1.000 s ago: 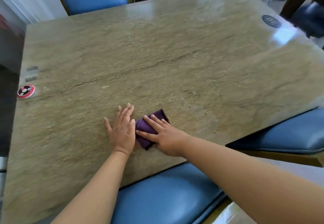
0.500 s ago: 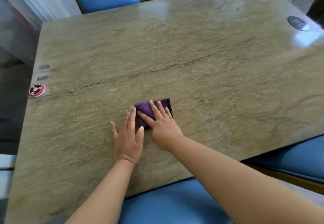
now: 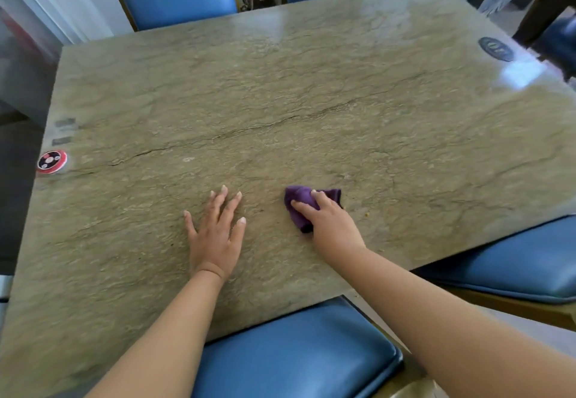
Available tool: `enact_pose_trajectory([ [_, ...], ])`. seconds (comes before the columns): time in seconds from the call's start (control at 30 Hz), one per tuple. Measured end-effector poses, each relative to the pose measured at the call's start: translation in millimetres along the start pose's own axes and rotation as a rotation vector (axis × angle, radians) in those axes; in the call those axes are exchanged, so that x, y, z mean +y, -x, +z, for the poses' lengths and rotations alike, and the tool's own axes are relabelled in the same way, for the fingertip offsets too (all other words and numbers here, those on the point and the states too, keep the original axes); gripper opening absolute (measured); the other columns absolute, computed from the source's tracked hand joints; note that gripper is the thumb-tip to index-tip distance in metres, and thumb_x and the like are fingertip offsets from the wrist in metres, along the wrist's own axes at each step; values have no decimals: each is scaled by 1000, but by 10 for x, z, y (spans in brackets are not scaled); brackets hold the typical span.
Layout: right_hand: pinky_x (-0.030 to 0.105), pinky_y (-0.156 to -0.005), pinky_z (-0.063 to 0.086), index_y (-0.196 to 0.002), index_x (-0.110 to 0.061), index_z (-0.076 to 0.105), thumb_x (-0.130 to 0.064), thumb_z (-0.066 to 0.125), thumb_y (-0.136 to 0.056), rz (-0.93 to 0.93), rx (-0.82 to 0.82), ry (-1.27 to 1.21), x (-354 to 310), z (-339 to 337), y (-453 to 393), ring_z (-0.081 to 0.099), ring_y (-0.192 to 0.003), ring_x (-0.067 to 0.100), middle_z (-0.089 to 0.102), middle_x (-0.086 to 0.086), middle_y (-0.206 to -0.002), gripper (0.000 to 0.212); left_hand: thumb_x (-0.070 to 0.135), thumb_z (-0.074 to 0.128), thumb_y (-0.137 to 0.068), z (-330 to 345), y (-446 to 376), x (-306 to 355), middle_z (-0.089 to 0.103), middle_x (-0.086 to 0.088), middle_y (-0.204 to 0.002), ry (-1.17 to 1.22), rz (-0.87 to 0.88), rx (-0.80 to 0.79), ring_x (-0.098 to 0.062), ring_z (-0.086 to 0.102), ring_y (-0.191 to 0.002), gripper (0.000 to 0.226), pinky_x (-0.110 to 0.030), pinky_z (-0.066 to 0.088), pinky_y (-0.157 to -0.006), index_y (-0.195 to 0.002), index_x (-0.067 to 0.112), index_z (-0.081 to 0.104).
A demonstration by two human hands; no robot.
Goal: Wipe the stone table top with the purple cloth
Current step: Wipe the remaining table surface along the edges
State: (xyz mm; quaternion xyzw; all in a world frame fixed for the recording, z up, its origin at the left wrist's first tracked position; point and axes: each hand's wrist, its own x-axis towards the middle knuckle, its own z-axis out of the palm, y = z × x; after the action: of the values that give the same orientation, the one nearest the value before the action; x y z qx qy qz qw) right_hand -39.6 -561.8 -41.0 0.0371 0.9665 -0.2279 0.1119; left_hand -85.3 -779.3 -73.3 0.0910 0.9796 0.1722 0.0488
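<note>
The cloth [image 3: 304, 206] lies bunched on the table [image 3: 311, 92], near its near edge and a little right of the middle. The right hand [image 3: 327, 223] presses down on it from above, fingers curled over the purple folds so that only the cloth's far and left parts show; the rest is hidden under the palm. That hand has hold of the cloth, half closed around it.

The left hand [image 3: 216, 235] rests flat on the bare stone just left of the cloth, apart from it, with a strip of table between them. Its fingers are spread wide and it grips nothing.

A dark crack [image 3: 249, 129] runs across the table beyond both hands. A few small crumbs [image 3: 367, 213] sit on the stone just right of the cloth. At the table's left edge lies a round red sticker [image 3: 51, 161], and near the far right corner a dark oval badge [image 3: 496, 49]. Blue chairs [image 3: 296, 351] stand around the table: one tucked under the near edge between the two forearms, one at the right side, and two along the far side.
</note>
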Motion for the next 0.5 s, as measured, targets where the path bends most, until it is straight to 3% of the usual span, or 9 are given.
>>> enact_pose_trajectory([
  [0.07,29,-94,38,-131,-37,55,-5,50,-88,-146,-65,-139,-3,-189,32,50,-119,26,49,3,-132,54,39,28,-99,-16,-20,0,12,18,-160,71,-30,-16,1,-2,-146,46,-54,-10,-117,-145,43,33],
  [0.13,27,-92,43,-122,-39,63,4,50,-85,-181,-126,-407,-27,-385,-26,56,-107,20,56,-1,-122,58,37,26,-101,-24,-39,26,16,19,-159,149,-68,-12,3,1,-146,43,-51,-15,-116,-141,45,39],
  [0.27,21,-90,49,-115,-43,66,10,50,-81,6,-69,-828,88,-602,-70,61,-100,7,63,-11,-121,65,36,29,-101,26,-65,235,22,14,-157,203,-176,48,-3,5,-147,39,-55,-17,-114,-136,40,46],
  [0.33,18,-77,50,-114,-40,67,13,50,-77,69,-28,-985,243,-674,-61,65,-89,9,67,-10,-113,67,38,30,-101,75,-85,413,22,14,-157,228,-136,38,-5,4,-148,40,-57,-18,-113,-139,39,44],
  [0.4,24,-80,54,-122,-36,63,17,49,-74,108,63,-1141,418,-776,-86,66,-96,14,64,-6,-117,73,41,27,-101,139,-108,601,18,18,-158,221,-28,-28,-1,1,-147,43,-55,-21,-112,-142,42,37],
  [0.47,32,-90,51,-137,-42,45,13,48,-77,150,205,-1020,639,-854,-152,63,-102,19,60,-1,-127,81,45,20,-99,211,-128,745,9,22,-159,122,24,-83,-1,-6,-147,48,-54,-24,-111,-147,45,24],
  [0.5,35,-94,47,-141,-46,33,7,47,-78,184,252,-801,767,-887,-192,60,-107,21,56,-1,-131,84,46,15,-99,245,-138,786,2,23,-159,54,14,-94,-2,-11,-146,51,-55,-24,-111,-149,44,15],
])
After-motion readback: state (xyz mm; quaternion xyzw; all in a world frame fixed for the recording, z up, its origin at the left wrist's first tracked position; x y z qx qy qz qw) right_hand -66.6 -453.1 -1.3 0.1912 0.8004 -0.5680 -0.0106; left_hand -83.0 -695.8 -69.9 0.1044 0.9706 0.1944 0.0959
